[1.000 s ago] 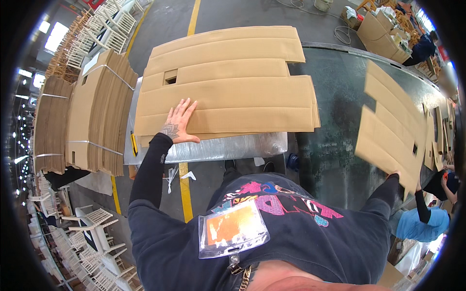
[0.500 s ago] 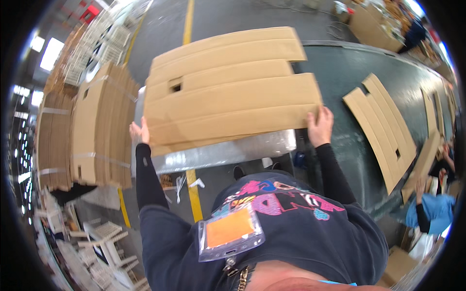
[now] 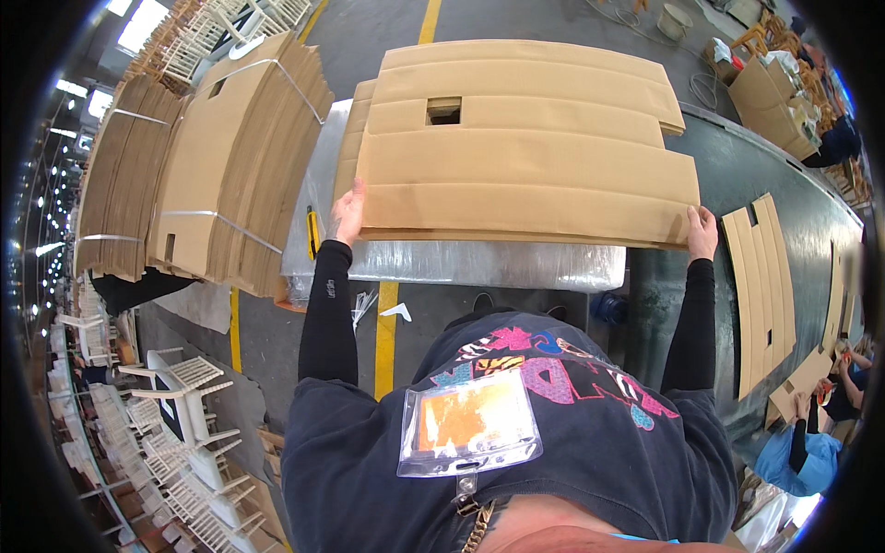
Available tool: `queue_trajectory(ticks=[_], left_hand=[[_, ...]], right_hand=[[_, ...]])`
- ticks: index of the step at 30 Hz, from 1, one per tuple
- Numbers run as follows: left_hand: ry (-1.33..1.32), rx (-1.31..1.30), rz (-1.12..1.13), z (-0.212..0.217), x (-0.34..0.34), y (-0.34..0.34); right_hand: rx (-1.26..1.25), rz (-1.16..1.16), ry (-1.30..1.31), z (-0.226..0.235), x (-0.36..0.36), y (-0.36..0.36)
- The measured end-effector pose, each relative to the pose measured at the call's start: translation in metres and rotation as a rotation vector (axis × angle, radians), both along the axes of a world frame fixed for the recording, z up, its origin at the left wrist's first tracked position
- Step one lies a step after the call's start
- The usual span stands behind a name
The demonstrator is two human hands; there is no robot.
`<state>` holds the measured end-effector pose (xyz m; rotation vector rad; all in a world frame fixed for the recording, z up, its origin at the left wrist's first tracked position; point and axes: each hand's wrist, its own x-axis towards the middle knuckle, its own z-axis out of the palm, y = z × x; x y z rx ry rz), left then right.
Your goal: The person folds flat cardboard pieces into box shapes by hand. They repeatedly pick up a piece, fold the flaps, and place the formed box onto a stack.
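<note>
Right hand (image 3: 702, 230) shifted outward, gripping flat cardboard (image 3: 525, 175).

Open brown cardboard boxes (image 3: 772, 103) stand far right; a clear badge sleeve with orange card (image 3: 468, 422) hangs on the chest

The fingers of both hands, left (image 3: 348, 212) and right (image 3: 702, 232), were hidden under the top cardboard sheet (image 3: 525, 175). That sheet covered most of the stack and the wrapped desk (image 3: 479, 263). A co-worker (image 3: 802, 452) at the lower right was cut off by the rim.
</note>
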<state>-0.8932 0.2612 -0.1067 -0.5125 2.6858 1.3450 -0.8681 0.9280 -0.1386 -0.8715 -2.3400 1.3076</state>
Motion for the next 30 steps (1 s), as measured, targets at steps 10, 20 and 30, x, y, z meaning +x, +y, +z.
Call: queue_trajectory(ticks=[10, 20, 30], left_hand=[[0.092, 0.274, 0.087, -0.016, 0.016, 0.014], [0.032, 0.102, 0.136, 0.013, 0.027, 0.004], [0.692, -1.032, -0.233, 0.073, 0.061, 0.086]], right_hand=[[-0.205, 0.017, 0.029, 0.000, 0.019, 0.006], [0.034, 0.102, -0.016, 0.037, 0.013, 0.015], [0.008, 0.280, 0.028, 0.054, 0.026, 0.036]])
